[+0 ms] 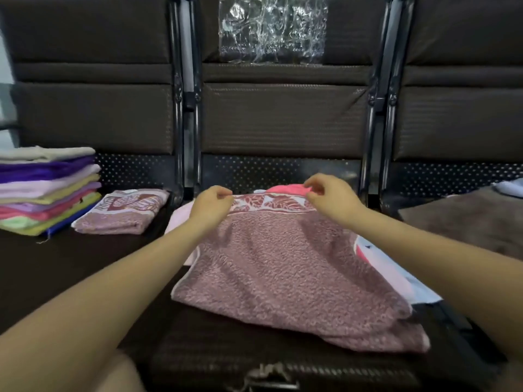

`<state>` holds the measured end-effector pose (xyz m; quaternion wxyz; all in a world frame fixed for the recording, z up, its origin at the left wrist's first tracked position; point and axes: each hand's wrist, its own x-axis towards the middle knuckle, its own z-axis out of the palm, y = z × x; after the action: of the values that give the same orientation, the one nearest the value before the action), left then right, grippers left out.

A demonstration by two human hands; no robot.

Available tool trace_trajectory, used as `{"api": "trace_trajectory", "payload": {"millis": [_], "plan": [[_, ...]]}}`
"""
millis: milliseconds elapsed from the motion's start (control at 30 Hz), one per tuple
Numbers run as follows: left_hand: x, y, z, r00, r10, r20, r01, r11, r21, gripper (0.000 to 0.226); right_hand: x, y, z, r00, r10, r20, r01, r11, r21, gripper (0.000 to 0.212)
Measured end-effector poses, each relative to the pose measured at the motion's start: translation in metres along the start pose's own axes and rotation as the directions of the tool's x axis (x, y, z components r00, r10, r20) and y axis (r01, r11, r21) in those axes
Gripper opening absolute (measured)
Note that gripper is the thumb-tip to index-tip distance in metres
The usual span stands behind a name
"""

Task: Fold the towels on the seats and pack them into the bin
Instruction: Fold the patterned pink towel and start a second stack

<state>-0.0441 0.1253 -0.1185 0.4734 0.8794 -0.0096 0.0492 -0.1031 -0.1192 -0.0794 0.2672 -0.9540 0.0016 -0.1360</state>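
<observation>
A mauve terry towel (pixel 285 273) with a leaf-patterned border lies spread over the middle seat, on top of other pink and white towels (pixel 396 267). My left hand (pixel 212 203) pinches its far left corner. My right hand (pixel 328 198) pinches the far right corner. A matching folded mauve towel (pixel 121 212) rests on the left seat. Beside it stands a stack of folded towels (pixel 48 190) in purple, pink, yellow and green. No bin is in view.
Dark brown padded seat backs (pixel 283 117) rise behind, split by black metal frames (pixel 186 94). A clear plastic bag (pixel 271 29) hangs on the middle backrest. A brown towel (pixel 467 219) and a pale cloth (pixel 509 186) lie on the right seat.
</observation>
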Motion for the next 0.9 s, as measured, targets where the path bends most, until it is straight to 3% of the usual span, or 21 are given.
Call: {"api": "trace_trajectory", "payload": {"millis": [67, 167, 267, 367, 433, 467, 567, 667, 700, 767, 833, 900], "plan": [[-0.027, 0.008, -0.007, 0.997, 0.056, 0.045, -0.054, 0.998, -0.032, 0.011, -0.037, -0.021, -0.009, 0.993, -0.104, 0.053, 0.102, 0.994, 0.039, 0.015], [-0.067, 0.019, -0.014, 0.977, 0.138, 0.160, -0.140, 0.990, 0.001, 0.020, -0.089, -0.039, -0.012, 0.955, -0.190, 0.229, 0.180, 0.982, 0.062, 0.027], [-0.099, 0.019, -0.023, 0.944, 0.215, 0.251, -0.237, 0.970, 0.059, 0.027, -0.124, -0.044, -0.006, 0.829, -0.246, 0.502, 0.307, 0.951, -0.042, 0.038], [-0.123, 0.011, -0.033, 0.881, 0.262, 0.395, -0.345, 0.925, 0.158, 0.043, -0.136, -0.039, 0.010, 0.723, -0.271, 0.636, 0.531, 0.807, -0.260, 0.047], [-0.136, 0.009, -0.039, 0.847, 0.253, 0.467, -0.383, 0.900, 0.208, 0.049, -0.130, -0.039, 0.014, 0.741, -0.293, 0.604, 0.491, 0.850, -0.190, 0.023], [-0.138, 0.008, -0.041, 0.839, 0.241, 0.488, -0.383, 0.899, 0.214, 0.049, -0.124, -0.039, 0.012, 0.775, -0.282, 0.565, 0.402, 0.911, -0.096, 0.016], [-0.144, 0.007, -0.047, 0.810, 0.163, 0.563, -0.286, 0.948, 0.136, 0.039, -0.095, -0.037, -0.003, 0.903, -0.165, 0.396, 0.080, 0.972, 0.223, 0.026], [-0.145, 0.005, -0.045, 0.739, 0.137, 0.660, -0.225, 0.973, 0.051, 0.011, -0.074, -0.027, -0.015, 0.976, -0.032, 0.216, -0.051, 0.928, 0.369, 0.032], [-0.139, 0.002, -0.043, 0.735, 0.157, 0.660, -0.266, 0.961, 0.068, 0.005, -0.066, -0.021, -0.015, 0.985, 0.003, 0.175, -0.068, 0.928, 0.366, 0.031], [-0.124, -0.004, -0.036, 0.724, 0.239, 0.647, -0.459, 0.867, 0.192, 0.026, -0.052, -0.007, -0.012, 0.991, 0.059, 0.117, -0.087, 0.965, 0.247, 0.028], [-0.112, -0.009, -0.027, 0.704, 0.306, 0.641, -0.585, 0.762, 0.277, 0.041, -0.043, 0.012, -0.006, 0.992, 0.070, 0.105, -0.066, 0.997, -0.046, 0.025], [-0.104, -0.009, -0.017, 0.721, 0.320, 0.614, -0.576, 0.770, 0.276, 0.045, -0.039, 0.025, 0.002, 0.994, 0.033, 0.107, -0.001, 0.958, -0.288, 0.015]]}}
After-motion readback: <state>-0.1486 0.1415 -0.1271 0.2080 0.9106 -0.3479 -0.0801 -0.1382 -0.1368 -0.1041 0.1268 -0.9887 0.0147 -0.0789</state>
